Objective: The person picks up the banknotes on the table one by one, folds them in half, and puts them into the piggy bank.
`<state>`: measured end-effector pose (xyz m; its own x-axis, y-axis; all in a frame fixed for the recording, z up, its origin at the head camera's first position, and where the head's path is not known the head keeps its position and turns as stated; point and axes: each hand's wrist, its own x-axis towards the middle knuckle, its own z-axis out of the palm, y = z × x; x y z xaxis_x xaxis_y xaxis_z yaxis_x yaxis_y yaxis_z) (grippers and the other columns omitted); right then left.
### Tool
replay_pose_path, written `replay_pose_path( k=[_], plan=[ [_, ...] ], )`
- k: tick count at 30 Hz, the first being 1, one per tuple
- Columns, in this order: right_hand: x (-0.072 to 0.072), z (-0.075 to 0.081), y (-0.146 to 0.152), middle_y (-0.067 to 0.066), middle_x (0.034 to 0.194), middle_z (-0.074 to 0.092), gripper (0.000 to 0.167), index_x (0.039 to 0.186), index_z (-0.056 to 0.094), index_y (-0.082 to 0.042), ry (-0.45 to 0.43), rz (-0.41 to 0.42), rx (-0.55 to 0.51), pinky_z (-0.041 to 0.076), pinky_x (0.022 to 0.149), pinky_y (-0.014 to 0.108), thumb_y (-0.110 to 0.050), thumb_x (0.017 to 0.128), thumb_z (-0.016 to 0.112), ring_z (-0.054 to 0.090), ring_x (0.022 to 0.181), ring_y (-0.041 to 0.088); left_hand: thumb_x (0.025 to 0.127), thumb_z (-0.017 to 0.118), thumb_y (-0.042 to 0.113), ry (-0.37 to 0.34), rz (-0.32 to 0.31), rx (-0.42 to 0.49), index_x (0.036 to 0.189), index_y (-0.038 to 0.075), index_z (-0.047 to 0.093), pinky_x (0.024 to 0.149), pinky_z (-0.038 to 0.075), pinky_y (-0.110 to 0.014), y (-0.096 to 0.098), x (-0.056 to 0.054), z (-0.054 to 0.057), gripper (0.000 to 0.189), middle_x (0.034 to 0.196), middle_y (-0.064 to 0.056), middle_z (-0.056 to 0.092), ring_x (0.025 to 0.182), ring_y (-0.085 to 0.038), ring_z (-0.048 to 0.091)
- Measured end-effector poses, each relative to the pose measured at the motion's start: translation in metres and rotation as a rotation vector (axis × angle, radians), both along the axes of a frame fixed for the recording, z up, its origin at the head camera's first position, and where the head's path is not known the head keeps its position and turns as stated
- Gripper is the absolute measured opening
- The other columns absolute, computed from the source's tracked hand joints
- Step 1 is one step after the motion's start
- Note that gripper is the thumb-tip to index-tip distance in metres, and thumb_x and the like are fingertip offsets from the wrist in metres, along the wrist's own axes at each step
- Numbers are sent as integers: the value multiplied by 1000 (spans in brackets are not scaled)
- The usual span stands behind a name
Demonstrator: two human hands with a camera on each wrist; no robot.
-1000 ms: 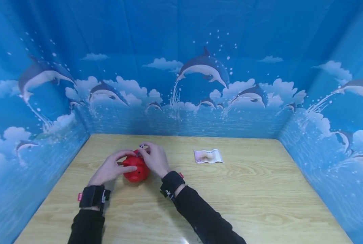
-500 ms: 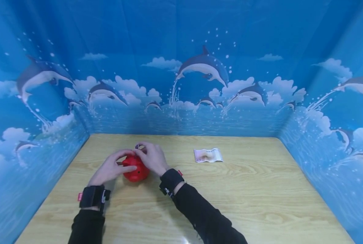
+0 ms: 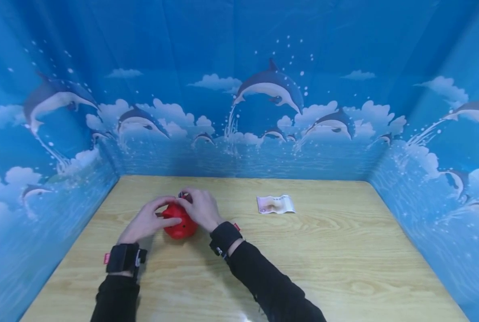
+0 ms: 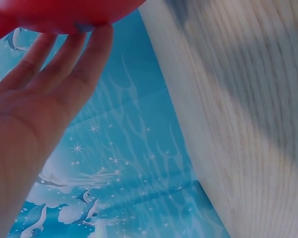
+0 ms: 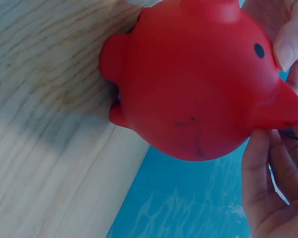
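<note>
"How many things are lying before you?"
"I am clearly making out two: one red piggy bank [image 3: 181,230] is sitting on the surface [image 3: 344,268], left of centre, and one slightly wavy banknote [image 3: 276,205] is lying flat to its right, well apart. One small item [image 3: 180,194] is showing too, mostly hidden; I am not managing to tell what."

"And your two grips?"
"My left grip [image 3: 144,221] is curling round the piggy bank, thumb against its face, fingers at its top. My right grip [image 3: 205,210], closing narrowly, is pinching that small item just there."

"Are you reading any writing?"
"Two black wrist straps [image 3: 121,258] are each showing one red tag [image 3: 107,258]; any lettering is coming out too small, like the banknote's."

"What is surrounding you?"
"Pale wood grain is running over the surface; a blue curtain [image 3: 199,36], picturing leaping dolphins [image 3: 269,82] and clouds [image 3: 217,84], is enclosing its back and both sides."
</note>
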<state>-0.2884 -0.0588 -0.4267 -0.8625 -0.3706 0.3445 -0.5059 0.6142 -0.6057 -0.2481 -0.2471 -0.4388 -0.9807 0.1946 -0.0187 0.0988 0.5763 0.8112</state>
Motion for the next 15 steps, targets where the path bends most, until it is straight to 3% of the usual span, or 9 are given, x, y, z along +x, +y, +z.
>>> replay_pose_path(
  k=[9, 15],
  plan=[
    [-1, -5, 1, -6, 93, 73, 23, 109, 72, -20, 7, -11, 1, 41, 57, 14, -36, 96, 63, 60, 75, 2, 72, 79, 59, 3, 44, -57, 149, 24, 39, 97, 49, -54, 7, -6, -8, 94, 146, -9, 46, 127, -35, 49],
    [0, -4, 1, -6, 92, 72, 24, 109, 72, -19, -8, -4, -7, 41, 55, 16, -37, 96, 63, 58, 72, 1, 73, 78, 59, -4, 22, -47, 150, 26, 37, 95, 52, -50, 13, -8, -12, 94, 142, -9, 50, 123, -33, 51]
  ],
)
